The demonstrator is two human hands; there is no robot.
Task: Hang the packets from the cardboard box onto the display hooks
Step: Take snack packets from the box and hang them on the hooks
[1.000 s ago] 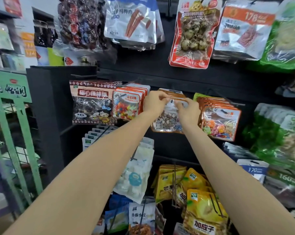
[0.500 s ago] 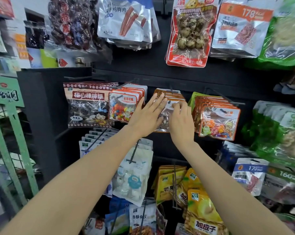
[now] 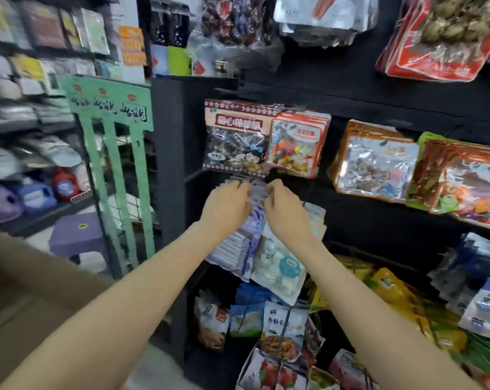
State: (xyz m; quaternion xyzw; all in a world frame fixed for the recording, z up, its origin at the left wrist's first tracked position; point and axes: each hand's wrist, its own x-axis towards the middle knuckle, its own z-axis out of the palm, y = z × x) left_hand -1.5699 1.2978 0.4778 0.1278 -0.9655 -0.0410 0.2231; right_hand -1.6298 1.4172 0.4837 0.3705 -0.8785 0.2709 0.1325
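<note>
My left hand (image 3: 227, 206) and my right hand (image 3: 286, 212) are side by side at the top of a stack of white-and-purple packets (image 3: 238, 249) hanging on a hook in the second row of the black display wall (image 3: 359, 99). The fingers of both hands curl over the upper edges of these packets. The hook itself is hidden behind my hands. A white packet of round sweets (image 3: 280, 268) hangs just right of the stack, under my right wrist. The orange-edged nut packets (image 3: 376, 161) hang in the row above, to the right. The view is motion-blurred.
A brown cardboard surface (image 3: 27, 282) fills the lower left. A green rack (image 3: 111, 142) stands left of the display, with a purple stool (image 3: 75, 235) behind it. More snack packets (image 3: 283, 330) hang below my arms, and yellow ones (image 3: 384, 288) to the right.
Both hands left the orange-edged nut packets and dropped down and left to the white-and-purple stack. The camera swung left and downward.
</note>
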